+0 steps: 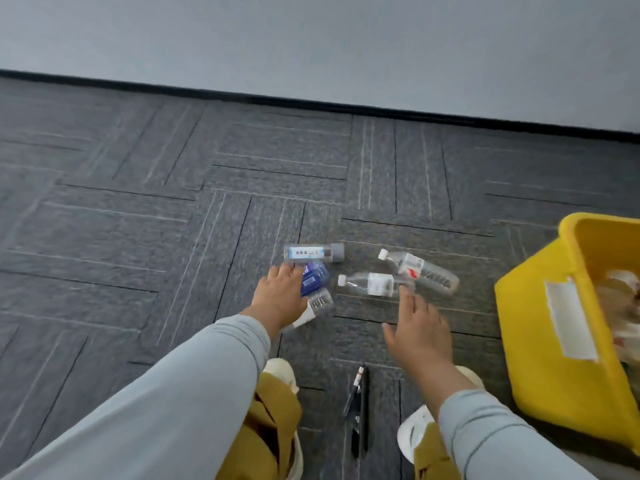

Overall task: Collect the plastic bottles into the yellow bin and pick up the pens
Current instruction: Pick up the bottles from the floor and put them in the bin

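Dark pens (358,407) on carpet (138,237) between shoes (280,368); blurred, count unclear. Farther, left hand (280,299) lies over blue bottle (313,280) and clear bottle (320,303); fingers hidden, cannot tell grip. Just beyond, grey-cap bottle (311,252). To right, right hand (419,334) has fingers spread, holding nothing, fingertip at white-cap bottle (370,285); red-label bottle (422,271) just behind. At right, yellow bin (540,323), cut by frame edge, contents blurred. Open carpet left and far, up to wall (311,46).
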A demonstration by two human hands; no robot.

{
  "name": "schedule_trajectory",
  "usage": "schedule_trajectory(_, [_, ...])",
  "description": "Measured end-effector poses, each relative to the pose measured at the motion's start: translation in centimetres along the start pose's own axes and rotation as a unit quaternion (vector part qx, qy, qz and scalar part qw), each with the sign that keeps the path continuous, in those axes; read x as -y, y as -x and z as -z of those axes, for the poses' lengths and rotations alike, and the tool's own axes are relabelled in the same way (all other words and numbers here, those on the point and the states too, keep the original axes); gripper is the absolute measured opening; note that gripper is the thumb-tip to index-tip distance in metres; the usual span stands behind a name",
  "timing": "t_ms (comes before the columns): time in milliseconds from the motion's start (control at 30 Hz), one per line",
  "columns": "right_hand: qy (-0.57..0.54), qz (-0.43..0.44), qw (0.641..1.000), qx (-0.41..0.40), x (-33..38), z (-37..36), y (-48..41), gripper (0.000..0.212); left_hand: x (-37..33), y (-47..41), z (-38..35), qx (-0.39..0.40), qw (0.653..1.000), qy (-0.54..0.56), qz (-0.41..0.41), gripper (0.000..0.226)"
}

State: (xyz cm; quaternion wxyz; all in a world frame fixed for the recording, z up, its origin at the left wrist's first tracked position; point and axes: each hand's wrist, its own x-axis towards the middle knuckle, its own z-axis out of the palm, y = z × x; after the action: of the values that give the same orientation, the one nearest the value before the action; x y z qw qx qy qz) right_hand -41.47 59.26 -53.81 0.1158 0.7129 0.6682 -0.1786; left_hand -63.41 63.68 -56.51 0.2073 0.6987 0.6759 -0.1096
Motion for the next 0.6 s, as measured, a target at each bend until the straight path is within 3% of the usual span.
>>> schedule_trajectory(300, [0.015, 0.038, 0.997, 0.060, 1.8, -9.0, -7.5, 0.072, 2.1, -7.0, -9.1, 0.073, 0.997, -0.023, 0.018, 0.055])
schedule_trajectory(600, [-0.020, 0.052, 0.996, 0.074, 1.2, -15.6, -11.6, 0.071, 3.3, -11.1, -16.4, 0.139, 0.989, -0.050, 0.000, 0.074])
